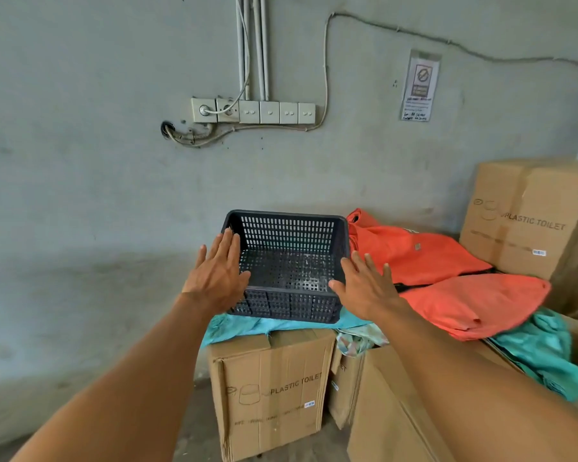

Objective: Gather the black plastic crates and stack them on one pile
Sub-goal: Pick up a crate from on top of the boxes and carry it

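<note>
One black perforated plastic crate (287, 261) sits upright and empty on a teal cloth (241, 325) spread over a cardboard box (271, 391). My left hand (219, 273) is flat and spread against the crate's left side, fingers pointing up along the rim. At the crate's right front corner is my right hand (364, 286), fingers apart and thumb near the rim. Neither hand has closed around the crate. No other black crates are visible.
Orange bags (447, 275) lie right of the crate over more cardboard boxes (528, 218), with teal cloth (544, 355) beneath. A grey wall with sockets and switches (252, 111) stands behind. Bare concrete floor (194, 435) lies to the left.
</note>
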